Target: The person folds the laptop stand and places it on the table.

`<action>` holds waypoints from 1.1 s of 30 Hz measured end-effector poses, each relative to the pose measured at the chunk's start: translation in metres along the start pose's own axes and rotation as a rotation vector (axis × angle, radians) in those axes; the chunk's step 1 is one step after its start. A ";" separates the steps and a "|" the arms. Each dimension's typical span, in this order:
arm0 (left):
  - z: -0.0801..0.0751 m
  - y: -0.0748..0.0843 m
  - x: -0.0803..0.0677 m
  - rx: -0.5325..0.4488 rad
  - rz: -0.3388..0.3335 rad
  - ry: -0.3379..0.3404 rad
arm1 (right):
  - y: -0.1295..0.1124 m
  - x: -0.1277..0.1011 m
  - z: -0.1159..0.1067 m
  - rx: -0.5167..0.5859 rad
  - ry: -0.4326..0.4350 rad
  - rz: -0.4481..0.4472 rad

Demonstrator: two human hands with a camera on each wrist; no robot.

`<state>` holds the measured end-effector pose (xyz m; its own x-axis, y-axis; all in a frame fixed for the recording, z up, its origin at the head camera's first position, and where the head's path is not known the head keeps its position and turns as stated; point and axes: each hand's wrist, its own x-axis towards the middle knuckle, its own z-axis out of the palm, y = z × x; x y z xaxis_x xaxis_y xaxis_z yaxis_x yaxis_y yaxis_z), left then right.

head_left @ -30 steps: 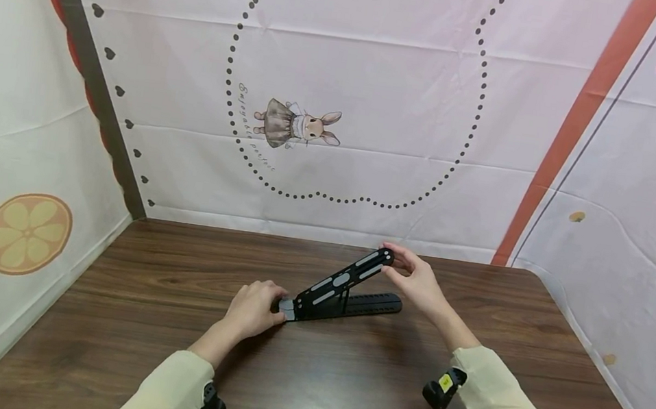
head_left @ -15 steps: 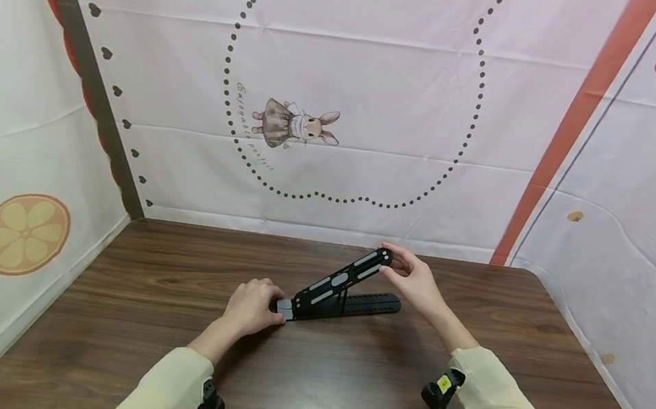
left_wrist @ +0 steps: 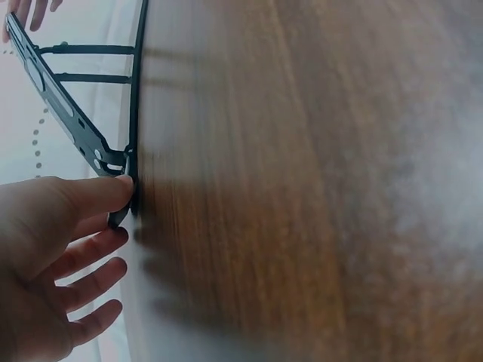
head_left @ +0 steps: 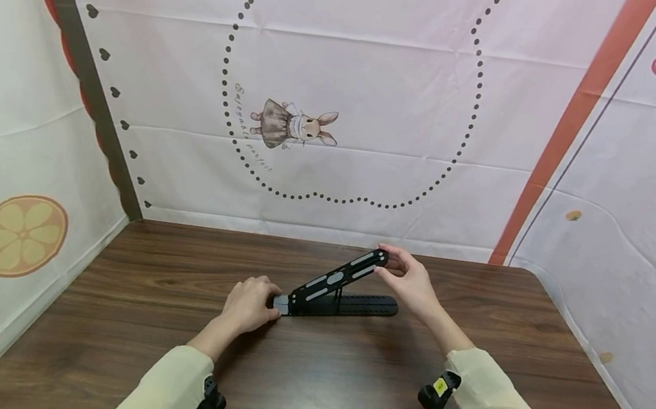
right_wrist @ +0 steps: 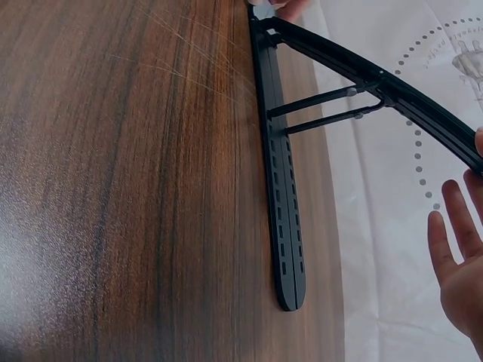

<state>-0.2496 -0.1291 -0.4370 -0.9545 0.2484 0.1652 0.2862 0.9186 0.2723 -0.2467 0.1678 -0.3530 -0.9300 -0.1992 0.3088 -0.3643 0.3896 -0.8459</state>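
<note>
A black folding laptop stand stands half unfolded on the table. Its slotted base bar lies along the tabletop, while the upper arm with grey pads slants up to the right. Thin struts prop the arm from the base in the right wrist view. My left hand pinches the hinge end between thumb and index finger; its other fingers spread apart below in the left wrist view. At the raised tip, my right hand pinches the arm, remaining fingers extended.
Behind the table's far edge hangs a white printed cloth with a rabbit figure. Similar cloths line the left and right sides. A small black camera is strapped at the right wrist, another at the left.
The stand has turned slightly, its hinge end edging back and left, and the upper arm looks a little less steep. Both hands keep the same hold.
</note>
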 end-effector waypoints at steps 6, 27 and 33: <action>0.001 -0.003 0.000 0.024 0.002 0.037 | 0.000 -0.001 0.004 0.015 0.008 0.010; 0.006 -0.019 0.016 0.034 -0.069 0.096 | 0.003 0.001 0.022 0.012 0.036 0.011; 0.006 -0.022 0.022 0.043 -0.087 0.105 | 0.021 0.008 0.028 -0.027 0.053 0.009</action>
<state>-0.2774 -0.1418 -0.4448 -0.9607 0.1360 0.2419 0.1971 0.9481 0.2497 -0.2609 0.1490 -0.3808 -0.9344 -0.1481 0.3239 -0.3560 0.4157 -0.8370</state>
